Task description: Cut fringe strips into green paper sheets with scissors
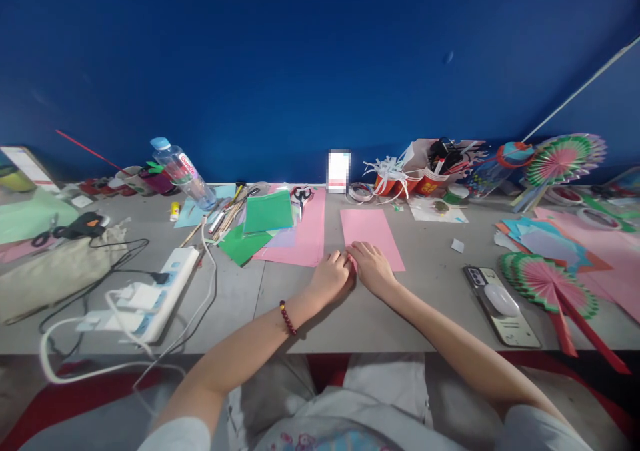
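Note:
A pink paper sheet (370, 232) lies flat on the grey table (280, 311) in front of me. My left hand (331, 278) and my right hand (371, 266) meet at its near left corner, fingers curled and pinching the paper's edge. The left wrist wears a dark red bead bracelet (287, 318). Just left of the hands sits a larger pink sheet (307, 234) with green sheets (267, 212) stacked on it.
A white power strip (160, 294) with cables lies at the left, near a glue gun (83, 224) and a water bottle (183, 171). Scissors (301, 196), tape rolls and cups (415, 181) line the back. A phone with a white mouse (501, 302) and pink-green paper fans (547, 284) occupy the right.

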### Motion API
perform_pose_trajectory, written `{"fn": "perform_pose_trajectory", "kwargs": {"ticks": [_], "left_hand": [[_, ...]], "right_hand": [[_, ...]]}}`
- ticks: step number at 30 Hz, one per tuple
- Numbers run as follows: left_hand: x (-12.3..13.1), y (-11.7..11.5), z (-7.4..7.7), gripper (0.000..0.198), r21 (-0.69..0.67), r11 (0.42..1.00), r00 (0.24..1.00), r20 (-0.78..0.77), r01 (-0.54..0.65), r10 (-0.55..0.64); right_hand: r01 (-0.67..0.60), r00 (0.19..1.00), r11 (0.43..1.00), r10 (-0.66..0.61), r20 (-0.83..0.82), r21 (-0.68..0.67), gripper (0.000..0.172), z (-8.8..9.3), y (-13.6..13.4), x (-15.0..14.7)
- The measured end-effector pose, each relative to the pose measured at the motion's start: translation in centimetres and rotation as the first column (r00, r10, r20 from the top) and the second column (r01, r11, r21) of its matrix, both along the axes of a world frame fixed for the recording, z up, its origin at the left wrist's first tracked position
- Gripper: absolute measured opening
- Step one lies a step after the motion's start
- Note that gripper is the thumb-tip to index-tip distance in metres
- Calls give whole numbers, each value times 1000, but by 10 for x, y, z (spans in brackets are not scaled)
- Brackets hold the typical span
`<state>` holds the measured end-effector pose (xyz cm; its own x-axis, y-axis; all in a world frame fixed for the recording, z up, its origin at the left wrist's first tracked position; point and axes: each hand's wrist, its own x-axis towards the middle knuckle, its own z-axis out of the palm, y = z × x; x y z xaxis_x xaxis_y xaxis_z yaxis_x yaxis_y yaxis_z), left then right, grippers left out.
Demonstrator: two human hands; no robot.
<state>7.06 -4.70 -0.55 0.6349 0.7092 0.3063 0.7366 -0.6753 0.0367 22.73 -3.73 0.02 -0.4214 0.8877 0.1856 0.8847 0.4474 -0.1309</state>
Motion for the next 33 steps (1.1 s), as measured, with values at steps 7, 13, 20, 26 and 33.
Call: {"fn": "perform_pose_trajectory", "kwargs": {"ticks": [7,13,20,26,33], "left_hand": [[1,0,0,20,-1,1000,1000,13,-6,6],[3,-1,0,23,-1,1000,1000,17,-11,11],[3,-2,1,26,2,1000,998,63,-12,12],[3,-1,-2,22,10,1000,998,65,-13,12],[3,0,-4,26,-11,1000,997,77,-19,20]], "right_hand": [[2,997,1000,-1,75,-3,32,8,0,-5],[13,998,1000,-12,55,-29,34,10,6,-4],[5,999,1000,-4,52,-29,35,10,10,-2],[-7,996,1000,8,88,-20,37,6,11,-4],[2,995,1000,1,97,-24,38,9,23,-7]]}}
